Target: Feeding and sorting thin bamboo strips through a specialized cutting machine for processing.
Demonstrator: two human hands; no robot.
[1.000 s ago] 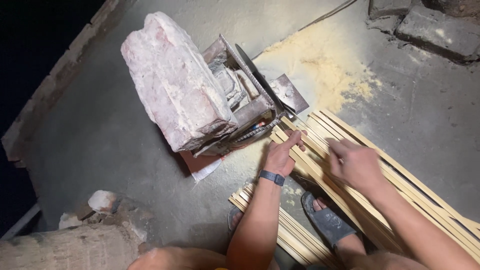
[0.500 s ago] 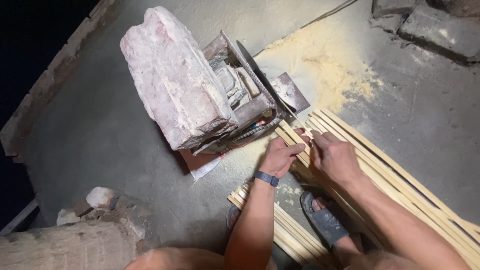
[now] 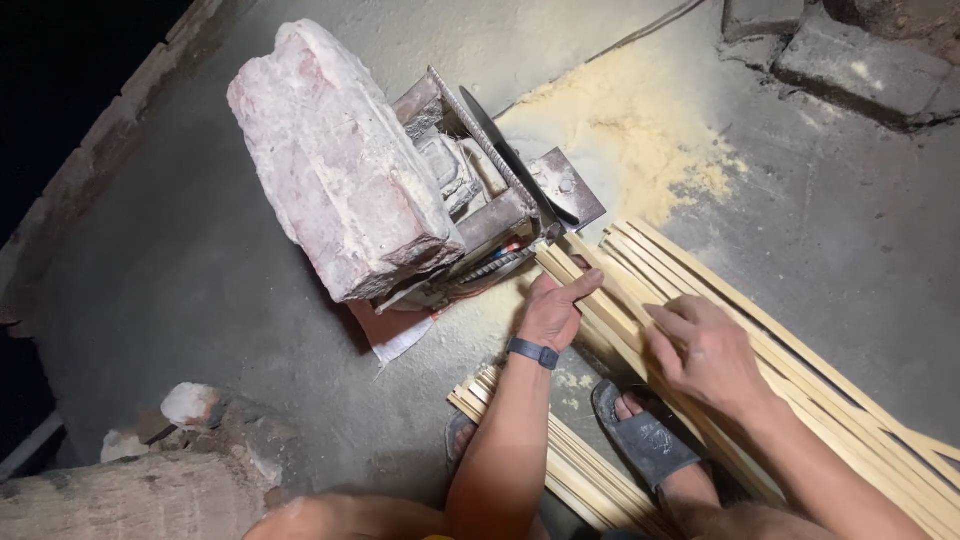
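Left hand [image 3: 553, 310] pinches a wooden strip [image 3: 585, 275] beside the stone-weighted cutter [image 3: 480, 190] (sawdust [image 3: 640, 140] behind), right hand [image 3: 705, 352] seemingly flat on strips.

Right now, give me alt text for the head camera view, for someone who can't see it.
Left hand and right hand press on pale wooden strips lying on a concrete floor, their ends at a metal cutter weighted by a stone block. Sawdust lies beyond; a sandal shows below.

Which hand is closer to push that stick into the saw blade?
Probably the left hand. Its fingers already rest on the end of the wooden strip right beside the saw blade. The right hand lies farther back on the pile of strips, better placed to steady them.
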